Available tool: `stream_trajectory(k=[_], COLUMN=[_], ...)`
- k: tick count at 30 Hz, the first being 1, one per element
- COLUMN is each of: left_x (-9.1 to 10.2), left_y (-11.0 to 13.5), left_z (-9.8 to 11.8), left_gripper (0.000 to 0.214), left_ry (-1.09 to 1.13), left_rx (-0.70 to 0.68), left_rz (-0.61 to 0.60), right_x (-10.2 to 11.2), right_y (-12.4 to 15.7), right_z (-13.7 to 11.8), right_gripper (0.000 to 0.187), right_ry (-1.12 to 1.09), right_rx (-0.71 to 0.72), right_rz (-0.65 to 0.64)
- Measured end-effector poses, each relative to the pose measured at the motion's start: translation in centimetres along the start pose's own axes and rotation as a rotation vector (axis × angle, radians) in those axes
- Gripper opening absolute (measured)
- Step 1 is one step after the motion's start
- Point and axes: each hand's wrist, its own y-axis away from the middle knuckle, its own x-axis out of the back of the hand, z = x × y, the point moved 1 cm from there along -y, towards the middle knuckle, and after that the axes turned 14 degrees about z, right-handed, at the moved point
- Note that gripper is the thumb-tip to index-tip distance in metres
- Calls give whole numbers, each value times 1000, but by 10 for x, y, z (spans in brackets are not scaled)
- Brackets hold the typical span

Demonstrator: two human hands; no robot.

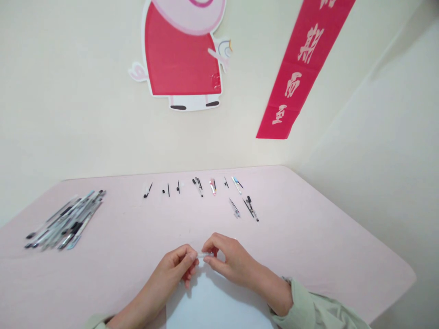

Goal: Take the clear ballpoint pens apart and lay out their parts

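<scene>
Both my hands meet near the table's front edge, over a white sheet of paper. My left hand and my right hand are each closed in a pinch on the ends of a small clear pen part held level between them. Beyond them, small groups of pen parts lie in a row across the far side of the pink table. Two more groups lie a little nearer, to the right.
A pile of several pens lies at the table's left side. A cream wall rises behind the table, with a cartoon pig cut-out and a red banner on it. The table's right corner is rounded.
</scene>
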Motion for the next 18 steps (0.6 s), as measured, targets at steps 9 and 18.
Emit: stream_trajectory(k=[9, 18], left_x=[1, 1], left_y=[-3, -3], left_z=[-2, -2], left_gripper=[49, 48], left_ry=[-2, -7], left_rx=[12, 12], left_rz=[-10, -29], right_x=[27, 33], right_y=[-17, -24], right_z=[43, 63], right_gripper=[2, 10], right_ry=[426, 791], right_rx=[-211, -264], right_rz=[349, 335])
